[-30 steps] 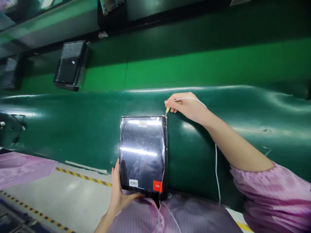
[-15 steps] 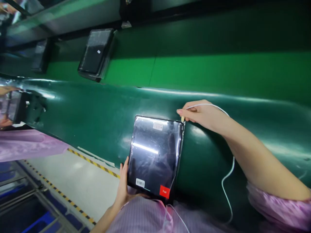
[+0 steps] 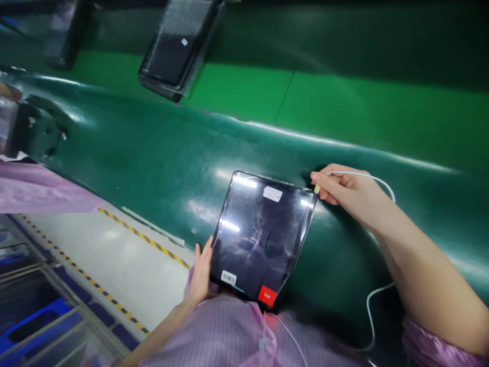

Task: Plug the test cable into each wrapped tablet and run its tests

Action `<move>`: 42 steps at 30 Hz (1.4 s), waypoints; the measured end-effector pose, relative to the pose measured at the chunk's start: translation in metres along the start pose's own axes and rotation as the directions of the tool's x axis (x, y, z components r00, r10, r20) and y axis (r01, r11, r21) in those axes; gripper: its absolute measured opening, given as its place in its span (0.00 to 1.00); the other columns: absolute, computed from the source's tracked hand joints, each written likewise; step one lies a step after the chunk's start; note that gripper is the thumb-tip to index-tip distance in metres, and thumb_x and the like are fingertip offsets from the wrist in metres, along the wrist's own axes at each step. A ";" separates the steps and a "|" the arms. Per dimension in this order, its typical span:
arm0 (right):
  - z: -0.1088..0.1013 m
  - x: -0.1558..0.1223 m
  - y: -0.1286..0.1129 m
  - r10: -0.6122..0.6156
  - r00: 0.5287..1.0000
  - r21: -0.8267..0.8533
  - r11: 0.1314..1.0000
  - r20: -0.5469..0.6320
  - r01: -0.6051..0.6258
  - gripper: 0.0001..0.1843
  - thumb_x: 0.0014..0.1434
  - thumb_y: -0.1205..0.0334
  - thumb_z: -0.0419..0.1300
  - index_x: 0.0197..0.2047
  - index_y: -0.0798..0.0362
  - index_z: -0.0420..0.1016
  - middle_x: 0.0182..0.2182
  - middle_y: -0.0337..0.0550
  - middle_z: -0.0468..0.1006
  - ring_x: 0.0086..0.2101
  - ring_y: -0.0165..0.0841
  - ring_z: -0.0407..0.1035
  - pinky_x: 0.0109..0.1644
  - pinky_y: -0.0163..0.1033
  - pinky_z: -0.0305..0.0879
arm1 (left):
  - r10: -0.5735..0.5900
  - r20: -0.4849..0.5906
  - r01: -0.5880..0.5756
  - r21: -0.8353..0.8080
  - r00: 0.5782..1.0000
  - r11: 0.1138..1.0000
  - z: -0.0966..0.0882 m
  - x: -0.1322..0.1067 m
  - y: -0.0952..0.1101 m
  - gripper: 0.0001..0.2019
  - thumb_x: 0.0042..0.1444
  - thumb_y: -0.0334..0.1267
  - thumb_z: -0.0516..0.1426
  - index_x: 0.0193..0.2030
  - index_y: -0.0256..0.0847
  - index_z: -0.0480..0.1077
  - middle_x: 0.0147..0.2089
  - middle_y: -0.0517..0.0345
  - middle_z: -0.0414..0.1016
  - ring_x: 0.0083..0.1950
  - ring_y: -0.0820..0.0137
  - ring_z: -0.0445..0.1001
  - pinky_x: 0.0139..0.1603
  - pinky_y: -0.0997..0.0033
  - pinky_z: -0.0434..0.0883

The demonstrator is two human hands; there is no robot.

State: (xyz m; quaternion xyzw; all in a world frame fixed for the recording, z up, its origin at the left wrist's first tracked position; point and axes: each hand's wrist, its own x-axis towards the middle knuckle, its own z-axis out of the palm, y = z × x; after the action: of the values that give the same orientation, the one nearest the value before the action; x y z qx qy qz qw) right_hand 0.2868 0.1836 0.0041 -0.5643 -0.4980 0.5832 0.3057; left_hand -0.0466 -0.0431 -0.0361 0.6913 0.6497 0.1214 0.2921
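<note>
Holding, right hand: the right hand (image 3: 349, 191) pinches the small yellowish plug (image 3: 317, 189) of a white cable (image 3: 376, 179) between thumb and fingertips, right at the far right corner of the tablet (image 3: 263, 237).
Holding, left hand: the left hand (image 3: 201, 272) grips the tablet's near left edge, fingers curled behind it and the thumb along the side; the palm is hidden.
Plug contact: the plug tip touches the tablet's corner, but whether it sits in a socket is too small to tell.
Tablet position: it leans tilted against the dark green belt (image 3: 153, 153), its near edge resting at the person's lap on the pink striped smock (image 3: 229, 336).
Tablet surface: dark and glossy under clear film, with glare streaks hiding much of the screen.
Labels on tablet, counted: three — a white sticker (image 3: 272, 193) near the far edge, a barcode label (image 3: 228, 278) and a red tag (image 3: 267, 296) at the near edge; the print on them is hard to read.
Cable run: it loops over the right hand, drops behind the forearm, reappears low on the right and is cut off by the bottom edge.
Other tablets, counted: one wrapped tablet (image 3: 178, 48) lies on the brighter green belt (image 3: 344, 107) beyond, cut by the top edge; a second dark shape (image 3: 59, 35) at the top left is blurred.
Left edge: a dark object (image 3: 26, 130) is partly cut off and unclear.
Floor: grey with two yellow-black striped lines (image 3: 143, 237).
</note>
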 end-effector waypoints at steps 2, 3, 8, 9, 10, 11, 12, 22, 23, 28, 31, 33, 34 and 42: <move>0.002 0.000 0.003 -0.007 0.999 -0.010 1.000 -0.041 0.006 0.28 0.48 0.33 0.69 0.26 0.51 0.72 0.17 0.36 0.67 0.18 0.26 0.57 0.20 0.34 0.53 | 0.079 -0.011 -0.079 0.009 0.997 0.997 -0.005 0.009 0.009 0.62 0.49 0.59 0.66 0.76 0.56 0.25 0.74 0.41 0.57 0.69 0.38 0.65 0.70 0.29 0.59; 0.004 -0.002 0.004 -0.011 0.998 -0.012 1.000 -0.067 0.010 0.26 0.49 0.36 0.69 0.28 0.51 0.73 0.18 0.36 0.67 0.18 0.26 0.58 0.20 0.34 0.54 | 0.113 -0.015 -0.113 0.018 0.993 0.993 -0.007 0.013 0.014 0.64 0.47 0.62 0.67 0.76 0.54 0.24 0.74 0.38 0.56 0.69 0.38 0.65 0.69 0.28 0.58; 0.015 -0.025 0.008 0.029 0.972 0.054 0.998 -0.234 -0.017 0.16 0.57 0.47 0.66 0.34 0.53 0.76 0.25 0.39 0.71 0.23 0.26 0.63 0.27 0.34 0.62 | 0.213 -0.030 -0.210 0.088 0.977 0.974 -0.021 0.024 0.030 0.68 0.45 0.63 0.69 0.77 0.47 0.24 0.74 0.29 0.54 0.73 0.39 0.58 0.70 0.29 0.53; 0.018 -0.033 0.010 0.047 0.965 0.083 0.996 -0.259 -0.026 0.16 0.57 0.47 0.66 0.37 0.53 0.77 0.26 0.39 0.72 0.24 0.27 0.64 0.28 0.35 0.64 | 0.227 -0.022 -0.224 0.097 0.974 0.970 -0.024 0.025 0.030 0.67 0.46 0.62 0.69 0.77 0.46 0.24 0.74 0.29 0.54 0.73 0.40 0.58 0.71 0.30 0.51; 0.022 -0.042 0.012 0.058 0.959 0.109 0.994 -0.276 -0.029 0.18 0.56 0.46 0.67 0.40 0.52 0.77 0.27 0.39 0.73 0.25 0.28 0.66 0.29 0.35 0.66 | 0.239 -0.013 -0.237 0.097 0.971 0.967 -0.026 0.026 0.029 0.66 0.47 0.61 0.68 0.77 0.46 0.25 0.74 0.30 0.55 0.73 0.41 0.58 0.72 0.31 0.50; 0.026 -0.051 0.016 0.060 0.956 0.130 0.991 -0.286 -0.023 0.21 0.54 0.45 0.68 0.43 0.51 0.77 0.28 0.39 0.74 0.26 0.29 0.67 0.31 0.36 0.68 | 0.246 -0.013 -0.244 0.086 0.969 0.966 -0.027 0.028 0.028 0.65 0.48 0.62 0.68 0.77 0.46 0.26 0.73 0.31 0.56 0.73 0.42 0.60 0.72 0.31 0.48; 0.030 -0.061 0.020 0.054 0.955 0.144 0.990 -0.291 -0.012 0.24 0.53 0.43 0.69 0.46 0.50 0.77 0.29 0.39 0.75 0.27 0.30 0.69 0.32 0.37 0.69 | 0.247 -0.021 -0.245 0.062 0.969 0.968 -0.029 0.029 0.026 0.64 0.48 0.63 0.67 0.77 0.46 0.27 0.73 0.32 0.58 0.72 0.42 0.61 0.73 0.31 0.46; 0.091 -0.126 0.049 -0.076 0.831 0.007 0.995 -0.550 0.096 0.24 0.58 0.40 0.63 0.50 0.48 0.75 0.39 0.44 0.79 0.36 0.35 0.74 0.44 0.45 0.74 | 0.033 -0.264 -0.084 -0.183 0.964 0.980 -0.024 0.057 0.043 0.17 0.67 0.46 0.53 0.60 0.47 0.68 0.58 0.50 0.77 0.55 0.59 0.78 0.71 0.37 0.51; 0.095 -0.127 0.049 -0.077 0.815 0.001 0.995 -0.575 0.095 0.24 0.57 0.40 0.63 0.49 0.48 0.76 0.40 0.45 0.79 0.37 0.36 0.74 0.45 0.45 0.73 | 0.011 -0.280 -0.067 -0.191 0.960 0.979 -0.025 0.061 0.045 0.15 0.67 0.45 0.53 0.58 0.47 0.70 0.56 0.52 0.78 0.53 0.60 0.78 0.70 0.39 0.53; 0.104 -0.130 0.052 -0.067 0.778 -0.011 0.997 -0.624 0.077 0.23 0.56 0.41 0.64 0.47 0.50 0.78 0.42 0.48 0.80 0.39 0.38 0.74 0.47 0.47 0.70 | -0.044 -0.331 -0.027 -0.208 0.943 0.978 -0.028 0.076 0.049 0.09 0.66 0.40 0.52 0.46 0.46 0.73 0.47 0.56 0.81 0.48 0.62 0.78 0.68 0.42 0.57; 0.103 -0.130 0.054 -0.061 0.777 -0.005 0.997 -0.627 0.074 0.24 0.55 0.41 0.64 0.46 0.50 0.78 0.42 0.48 0.80 0.38 0.38 0.73 0.47 0.46 0.70 | -0.054 -0.327 -0.003 -0.171 0.944 0.985 -0.026 0.078 0.053 0.10 0.60 0.43 0.60 0.46 0.45 0.70 0.46 0.57 0.79 0.47 0.61 0.78 0.69 0.39 0.55; 0.102 -0.130 0.054 -0.059 0.778 -0.010 0.998 -0.625 0.068 0.24 0.55 0.41 0.64 0.46 0.50 0.78 0.42 0.48 0.80 0.37 0.38 0.73 0.46 0.46 0.70 | -0.059 -0.303 0.011 -0.156 0.951 0.988 -0.025 0.076 0.057 0.21 0.53 0.47 0.66 0.49 0.44 0.66 0.48 0.55 0.78 0.48 0.59 0.77 0.70 0.36 0.52; 0.101 -0.130 0.054 -0.059 0.779 -0.014 0.998 -0.625 0.064 0.24 0.55 0.41 0.64 0.46 0.50 0.78 0.42 0.48 0.80 0.37 0.38 0.73 0.46 0.46 0.70 | -0.062 -0.284 0.018 -0.156 0.957 0.988 -0.024 0.075 0.058 0.26 0.49 0.49 0.68 0.50 0.44 0.65 0.48 0.54 0.77 0.49 0.58 0.77 0.71 0.35 0.51; 0.101 -0.131 0.052 -0.073 0.774 -0.031 0.997 -0.629 0.069 0.23 0.56 0.42 0.64 0.45 0.51 0.78 0.40 0.48 0.80 0.38 0.38 0.74 0.45 0.46 0.71 | -0.027 -0.192 -0.008 -0.181 0.981 0.983 -0.027 0.071 0.052 0.30 0.52 0.51 0.67 0.56 0.44 0.61 0.55 0.51 0.75 0.50 0.58 0.77 0.72 0.32 0.44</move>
State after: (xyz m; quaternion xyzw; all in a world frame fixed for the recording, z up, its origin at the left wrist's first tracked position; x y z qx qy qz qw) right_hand 0.2235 0.0228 -0.0109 -0.7085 -0.3900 0.3476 0.4745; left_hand -0.0093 0.0331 0.0003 0.6435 0.6647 0.2454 0.2897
